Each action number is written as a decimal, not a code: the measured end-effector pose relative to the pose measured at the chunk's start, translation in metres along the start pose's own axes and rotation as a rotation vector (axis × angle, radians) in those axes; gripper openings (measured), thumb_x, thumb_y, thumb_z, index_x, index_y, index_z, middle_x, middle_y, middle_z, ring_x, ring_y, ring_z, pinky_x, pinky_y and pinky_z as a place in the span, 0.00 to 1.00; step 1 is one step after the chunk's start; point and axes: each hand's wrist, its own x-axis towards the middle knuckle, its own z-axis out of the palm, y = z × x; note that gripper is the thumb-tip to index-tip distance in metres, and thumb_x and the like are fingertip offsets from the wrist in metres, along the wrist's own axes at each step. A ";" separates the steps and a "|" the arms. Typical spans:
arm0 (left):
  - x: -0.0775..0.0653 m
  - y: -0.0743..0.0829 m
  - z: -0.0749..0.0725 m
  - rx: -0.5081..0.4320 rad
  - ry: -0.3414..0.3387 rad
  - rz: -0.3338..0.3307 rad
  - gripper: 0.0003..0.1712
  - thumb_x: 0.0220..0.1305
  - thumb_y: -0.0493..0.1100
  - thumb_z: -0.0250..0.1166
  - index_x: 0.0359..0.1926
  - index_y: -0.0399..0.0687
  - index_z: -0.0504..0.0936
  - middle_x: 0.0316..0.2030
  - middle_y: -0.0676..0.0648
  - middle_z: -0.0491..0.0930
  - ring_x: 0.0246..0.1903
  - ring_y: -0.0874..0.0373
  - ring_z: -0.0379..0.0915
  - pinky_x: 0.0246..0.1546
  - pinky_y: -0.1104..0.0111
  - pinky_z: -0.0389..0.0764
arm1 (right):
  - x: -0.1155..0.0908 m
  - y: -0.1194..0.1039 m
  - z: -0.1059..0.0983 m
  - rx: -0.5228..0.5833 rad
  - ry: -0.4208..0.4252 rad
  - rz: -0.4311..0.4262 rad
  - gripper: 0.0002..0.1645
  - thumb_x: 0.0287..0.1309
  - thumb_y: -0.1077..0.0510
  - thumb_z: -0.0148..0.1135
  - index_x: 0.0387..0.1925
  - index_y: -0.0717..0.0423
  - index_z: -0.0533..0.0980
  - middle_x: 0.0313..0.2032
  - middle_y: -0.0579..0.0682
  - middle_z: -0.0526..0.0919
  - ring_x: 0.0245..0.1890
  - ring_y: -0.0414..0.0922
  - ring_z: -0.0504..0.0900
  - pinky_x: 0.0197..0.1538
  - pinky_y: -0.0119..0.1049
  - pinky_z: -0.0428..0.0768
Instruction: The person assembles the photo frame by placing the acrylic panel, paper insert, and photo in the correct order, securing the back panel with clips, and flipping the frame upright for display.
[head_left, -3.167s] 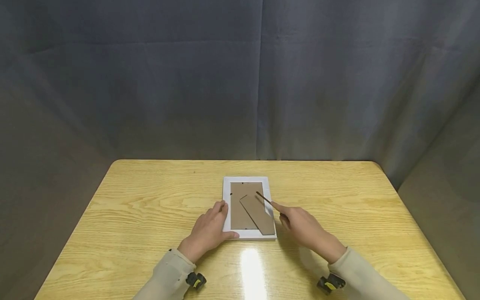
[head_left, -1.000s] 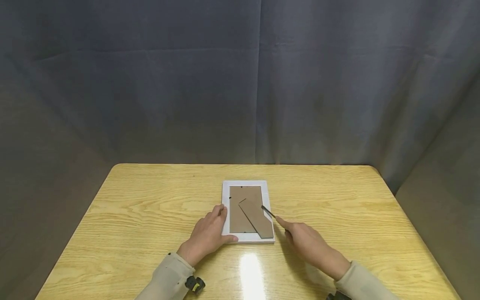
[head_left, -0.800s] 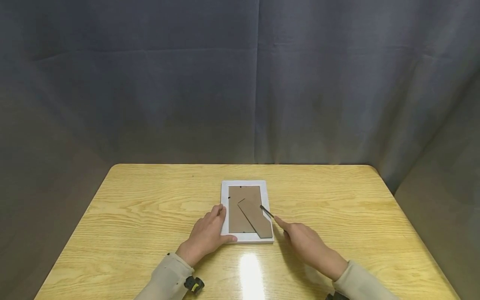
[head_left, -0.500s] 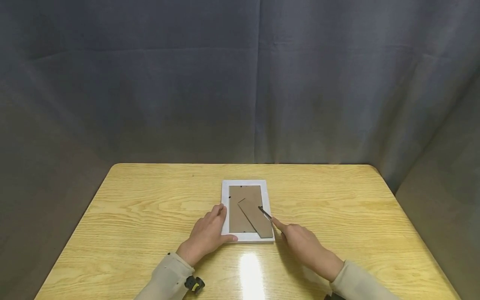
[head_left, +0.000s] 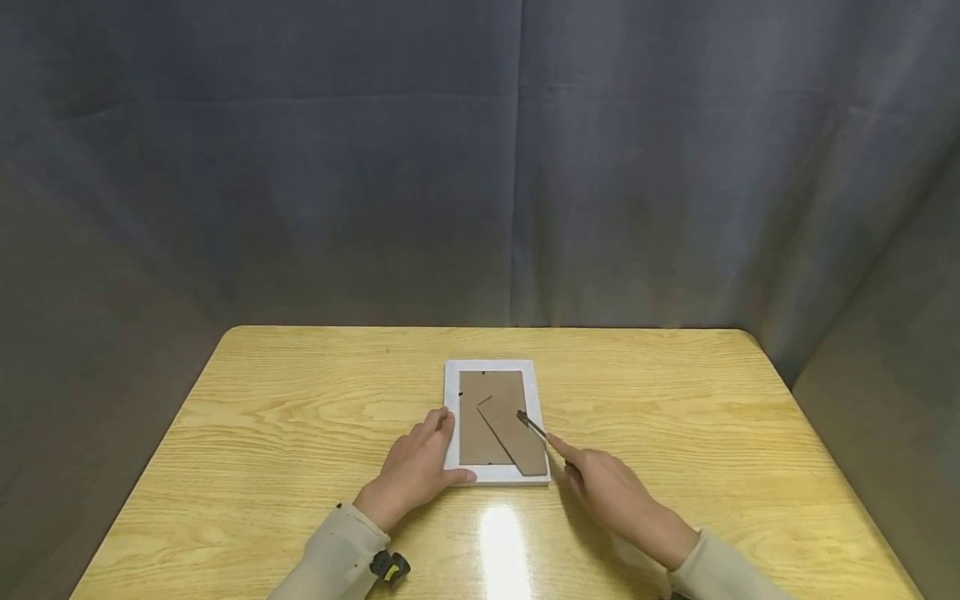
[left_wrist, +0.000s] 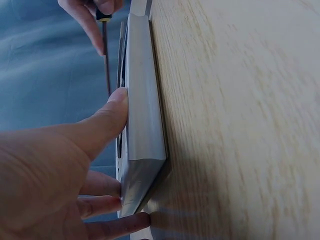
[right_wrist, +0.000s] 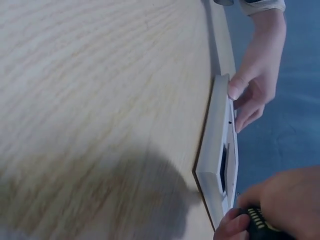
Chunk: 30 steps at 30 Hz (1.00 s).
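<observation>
A white picture frame (head_left: 489, 365) lies face down on the table, its brown backing board (head_left: 472, 433) showing. The easel stand (head_left: 519, 446) slants across the board to the lower right corner. My left hand (head_left: 415, 465) grips the frame's lower left corner, thumb on the bottom edge and fingers along the left side. My right hand (head_left: 611, 492) holds a screwdriver, its black and yellow handle (right_wrist: 260, 225) mostly inside the fist. The index finger lies along the shaft (head_left: 537, 428). Its tip meets a small dark tab (head_left: 522, 416) at the backing's right edge.
Other small dark tabs sit at the backing's left edge (head_left: 461, 394) and top edge. The wooden table (head_left: 300, 400) has rounded far corners and ends at a grey curtain (head_left: 375, 208). A wrist camera (head_left: 390, 568) sits on the left sleeve.
Over about three seconds the screwdriver tip has come down from the backing's upper right to the tab on its right edge. Since then it has shifted only slightly. The left hand keeps its place.
</observation>
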 end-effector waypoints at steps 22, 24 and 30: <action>-0.002 -0.002 0.002 0.011 -0.007 -0.014 0.58 0.44 0.67 0.66 0.67 0.32 0.63 0.66 0.35 0.61 0.51 0.42 0.71 0.42 0.54 0.77 | 0.004 -0.007 -0.002 -0.067 -0.054 0.038 0.29 0.60 0.65 0.52 0.64 0.52 0.70 0.20 0.49 0.75 0.17 0.40 0.65 0.17 0.35 0.66; -0.001 -0.002 0.002 0.010 -0.007 -0.015 0.58 0.44 0.67 0.66 0.67 0.32 0.63 0.66 0.35 0.61 0.51 0.42 0.71 0.43 0.53 0.77 | 0.004 -0.008 -0.001 -0.058 -0.060 0.037 0.29 0.60 0.65 0.52 0.65 0.53 0.69 0.20 0.49 0.75 0.16 0.40 0.64 0.16 0.35 0.66; -0.001 0.000 0.002 -0.001 -0.004 -0.019 0.57 0.43 0.67 0.67 0.67 0.32 0.64 0.66 0.35 0.61 0.52 0.41 0.71 0.44 0.52 0.76 | 0.005 -0.007 -0.001 -0.041 -0.066 0.030 0.29 0.60 0.66 0.51 0.64 0.55 0.69 0.22 0.51 0.78 0.15 0.39 0.64 0.15 0.34 0.65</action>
